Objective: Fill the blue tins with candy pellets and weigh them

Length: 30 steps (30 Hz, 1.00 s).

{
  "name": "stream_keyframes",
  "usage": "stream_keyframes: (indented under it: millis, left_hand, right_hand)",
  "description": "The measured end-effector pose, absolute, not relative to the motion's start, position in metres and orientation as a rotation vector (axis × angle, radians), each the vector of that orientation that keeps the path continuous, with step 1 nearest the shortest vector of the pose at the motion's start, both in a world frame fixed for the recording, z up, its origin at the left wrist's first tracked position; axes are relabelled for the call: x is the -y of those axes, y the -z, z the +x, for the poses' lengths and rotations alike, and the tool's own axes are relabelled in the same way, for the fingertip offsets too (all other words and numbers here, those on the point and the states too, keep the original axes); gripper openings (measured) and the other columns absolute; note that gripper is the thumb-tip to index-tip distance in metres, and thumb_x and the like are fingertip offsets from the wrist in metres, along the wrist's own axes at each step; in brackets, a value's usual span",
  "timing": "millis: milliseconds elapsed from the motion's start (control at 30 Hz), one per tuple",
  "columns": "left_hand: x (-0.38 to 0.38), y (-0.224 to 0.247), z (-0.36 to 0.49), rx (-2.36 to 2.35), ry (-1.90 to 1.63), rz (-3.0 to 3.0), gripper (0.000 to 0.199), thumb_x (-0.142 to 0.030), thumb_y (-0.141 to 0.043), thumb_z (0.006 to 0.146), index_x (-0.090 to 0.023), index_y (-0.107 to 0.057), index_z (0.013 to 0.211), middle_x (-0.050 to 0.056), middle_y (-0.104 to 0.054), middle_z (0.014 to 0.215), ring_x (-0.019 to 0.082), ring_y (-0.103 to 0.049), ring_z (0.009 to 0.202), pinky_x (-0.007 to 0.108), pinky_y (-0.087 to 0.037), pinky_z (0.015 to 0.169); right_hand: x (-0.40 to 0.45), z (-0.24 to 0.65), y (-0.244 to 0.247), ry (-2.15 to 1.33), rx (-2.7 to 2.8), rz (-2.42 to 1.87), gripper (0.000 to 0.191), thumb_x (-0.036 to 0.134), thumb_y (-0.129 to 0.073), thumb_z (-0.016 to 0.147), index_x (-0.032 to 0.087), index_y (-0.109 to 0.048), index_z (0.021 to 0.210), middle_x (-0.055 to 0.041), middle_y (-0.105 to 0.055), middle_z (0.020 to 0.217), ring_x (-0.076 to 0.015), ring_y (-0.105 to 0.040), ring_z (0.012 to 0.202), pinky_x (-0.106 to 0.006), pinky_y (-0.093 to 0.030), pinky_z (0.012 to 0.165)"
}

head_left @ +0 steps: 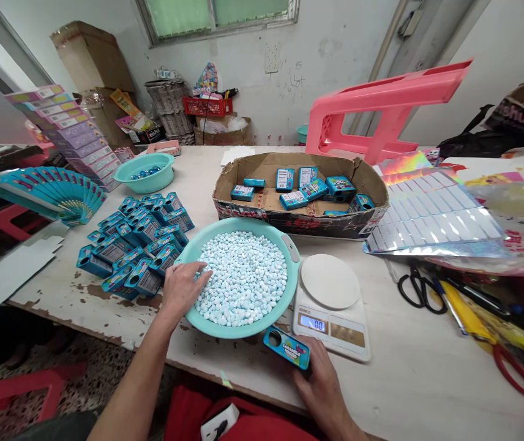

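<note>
My left hand [183, 286] rests at the left rim of a teal basin [293, 269], its fingertips touching the pale blue and white candies [243, 278] inside. Whether it pinches a candy is too small to tell. My right hand [318, 376] grips a small blue candy box [286, 347] by its right end, just below the basin and in front of the scale. A round hole shows at the box's left end. The white kitchen scale [330, 312] has a bare plate and reads near zero. Many similar blue boxes [145, 277] stand grouped left of the basin.
Behind the basin is a cardboard tray [289, 215] with several blue boxes. A smaller teal bowl [146, 174] holds blue pieces at the back left. Black scissors [420, 291], a yellow cutter [466, 312] and silver sheets [436, 214] lie at right. A pink stool [381, 110] stands behind.
</note>
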<state>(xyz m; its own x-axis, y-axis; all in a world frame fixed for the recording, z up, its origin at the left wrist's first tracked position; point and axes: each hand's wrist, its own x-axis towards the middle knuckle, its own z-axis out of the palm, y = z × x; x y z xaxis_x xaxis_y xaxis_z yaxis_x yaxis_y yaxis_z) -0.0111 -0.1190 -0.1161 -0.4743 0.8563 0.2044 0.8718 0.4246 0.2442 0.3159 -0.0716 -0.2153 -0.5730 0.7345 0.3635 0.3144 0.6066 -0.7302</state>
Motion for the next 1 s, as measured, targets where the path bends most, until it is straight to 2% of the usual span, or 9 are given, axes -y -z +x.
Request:
stream_keyframes:
  millis: [333,1000]
  left_hand:
    - [0.1196,0.1177,-0.0123,2.607,0.494,-1.584,0.035,-0.048,-0.044,0.085,-0.025,-0.065,0.099,0.003,-0.069,0.106,0.024,-0.057,0.101,0.040,-0.029,0.094]
    - [0.1173,0.1186,-0.0122,2.596,0.460,-1.577,0.035,-0.049,-0.044,0.084,-0.025,-0.066,0.097,0.003,-0.069,0.104,0.024,-0.058,0.101,0.040,-0.029,0.095]
  right_hand:
    - [0.0724,0.3154,0.2145,-0.853,2.152,-0.839,0.032,0.013,-0.054,0.078,0.023,-0.051,0.109,-0.0069,-0.060,0.101,-0.0246,-0.057,0.093,-0.040,-0.051,0.078]
    - [0.0725,0.3151,0.2083,-0.904,2.151,-0.866,0.036,0.008,-0.051,0.075,0.022,-0.053,0.108,-0.0067,-0.060,0.100,-0.0239,-0.057,0.093,-0.038,-0.050,0.079]
